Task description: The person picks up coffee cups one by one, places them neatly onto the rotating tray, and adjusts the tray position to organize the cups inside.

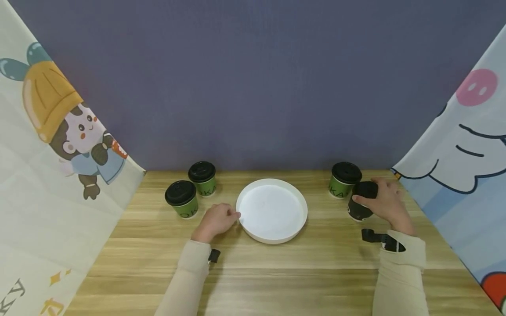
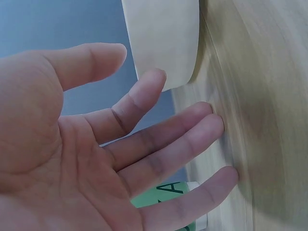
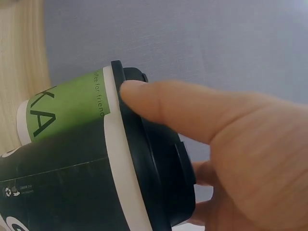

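Observation:
My right hand (image 1: 386, 199) grips a black paper cup (image 1: 358, 210) by its black lid, near the table's right side. The cup leans a little. In the right wrist view the thumb (image 3: 192, 108) lies across the lid's rim and the black cup (image 3: 62, 187) fills the lower left. A green cup (image 1: 344, 180) stands just behind it, also seen as the green cup (image 3: 67, 108) here. My left hand (image 1: 218, 219) rests on the table beside the left rim of a white round tray (image 1: 300, 206) and holds nothing. Its fingers (image 2: 183, 144) are relaxed, close to the tray's wall (image 2: 166, 43).
Two more green cups with black lids stand at the back left, one (image 1: 202, 177) farther and one (image 1: 182, 199) nearer, partly seen as a green cup (image 2: 166, 199) under my palm. Printed cloths hang along both sides of the wooden table (image 1: 276, 272). A grey wall closes the back.

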The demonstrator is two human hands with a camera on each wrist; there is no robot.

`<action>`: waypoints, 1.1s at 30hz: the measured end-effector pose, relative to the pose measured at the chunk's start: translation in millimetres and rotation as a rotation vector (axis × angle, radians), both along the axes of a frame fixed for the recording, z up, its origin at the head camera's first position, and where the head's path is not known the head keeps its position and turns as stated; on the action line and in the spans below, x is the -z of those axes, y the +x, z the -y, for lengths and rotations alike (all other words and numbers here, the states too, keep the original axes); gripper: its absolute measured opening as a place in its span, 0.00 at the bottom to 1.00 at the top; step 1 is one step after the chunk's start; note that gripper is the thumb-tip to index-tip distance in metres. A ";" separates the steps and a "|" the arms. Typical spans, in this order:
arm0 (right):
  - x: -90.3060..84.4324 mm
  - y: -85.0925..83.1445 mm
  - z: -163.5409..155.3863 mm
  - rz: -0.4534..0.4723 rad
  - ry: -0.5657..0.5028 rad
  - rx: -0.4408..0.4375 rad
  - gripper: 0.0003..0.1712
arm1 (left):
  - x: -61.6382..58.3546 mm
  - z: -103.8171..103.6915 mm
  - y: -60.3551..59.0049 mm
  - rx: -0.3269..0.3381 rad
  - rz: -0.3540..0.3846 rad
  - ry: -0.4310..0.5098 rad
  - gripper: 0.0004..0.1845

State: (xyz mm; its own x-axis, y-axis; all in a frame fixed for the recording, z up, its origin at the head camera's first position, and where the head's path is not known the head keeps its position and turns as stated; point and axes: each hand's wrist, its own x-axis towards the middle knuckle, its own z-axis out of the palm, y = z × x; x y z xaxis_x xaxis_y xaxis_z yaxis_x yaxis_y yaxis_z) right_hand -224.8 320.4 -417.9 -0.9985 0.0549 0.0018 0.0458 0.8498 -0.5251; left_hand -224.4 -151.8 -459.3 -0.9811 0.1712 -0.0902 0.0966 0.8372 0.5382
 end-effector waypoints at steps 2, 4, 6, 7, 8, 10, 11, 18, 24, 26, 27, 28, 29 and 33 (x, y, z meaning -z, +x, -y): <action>-0.3 -0.9 -1.1 0.031 0.004 -0.002 0.62 | -0.9 -0.2 0.3 0.000 0.005 0.002 0.16; -0.2 -1.5 -1.3 0.045 0.007 -0.001 0.63 | -0.9 -0.2 0.8 0.000 0.013 0.003 0.16; -0.2 -1.7 -0.9 0.043 0.010 0.001 0.63 | -1.1 -0.2 1.4 0.002 0.014 0.008 0.16; -0.4 -1.7 -0.7 0.040 0.011 0.001 0.62 | -1.3 -0.2 1.6 0.002 0.013 0.009 0.16; -0.2 -1.4 -0.3 0.038 0.013 0.002 0.62 | -1.3 -0.2 2.0 0.003 0.013 0.010 0.16; -0.6 -0.7 0.4 0.034 0.016 0.004 0.62 | -1.2 -0.2 2.5 0.005 0.009 0.009 0.16; -1.3 -0.2 0.7 0.035 0.014 0.004 0.62 | -1.4 -0.2 2.7 0.006 0.007 0.009 0.16; -10.7 6.3 2.4 -0.014 0.031 -0.011 0.62 | -3.4 -1.1 4.1 0.011 -0.018 -0.012 0.16; -23.5 13.9 9.3 -0.073 0.033 -0.026 0.59 | -2.6 -2.4 3.6 0.010 -0.036 -0.026 0.16; -26.9 16.2 12.8 -0.092 0.025 -0.029 0.58 | -1.8 -2.3 3.2 0.006 -0.032 -0.026 0.16; -28.5 17.1 14.8 -0.103 0.021 -0.032 0.57 | -1.5 -2.2 3.0 0.002 -0.028 -0.028 0.16; -30.0 17.8 16.7 -0.113 0.012 -0.036 0.57 | -1.2 -2.0 2.8 0.002 -0.028 -0.028 0.16; -31.5 18.4 18.5 -0.115 0.006 -0.040 0.57 | -1.3 -1.9 2.9 0.005 -0.031 -0.029 0.16; -36.8 19.1 28.0 -0.093 -0.028 -0.053 0.59 | -1.3 -2.0 2.8 0.008 -0.029 -0.030 0.15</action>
